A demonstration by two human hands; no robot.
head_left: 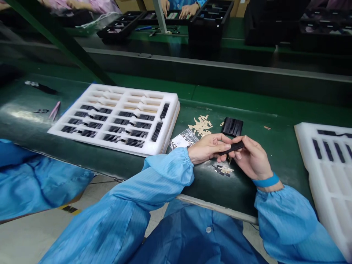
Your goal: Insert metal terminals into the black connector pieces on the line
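A small flat black strip-like piece [235, 146] is held between my two hands above the green bench. My left hand [209, 147] pinches its left end, and my right hand [251, 154] grips the right end with thumb and fingers. Just behind them lies a ribbed black block [232, 127]. Left of that is a loose pile of cream-coloured small flat parts [201, 125]. A clear plastic bag with a white label [183, 139] rests beside my left wrist. Below my hands are scattered small black and cream strips [223, 170].
To the left, a white foam tray [172, 110] holds rows of black parts. Another foam tray [305, 137] stands at the right edge. Pink tweezers [55, 110] lie far left. Across the bench, a co-worker's hands [189, 11] work among black bins [210, 22]. A green post slants at upper left.
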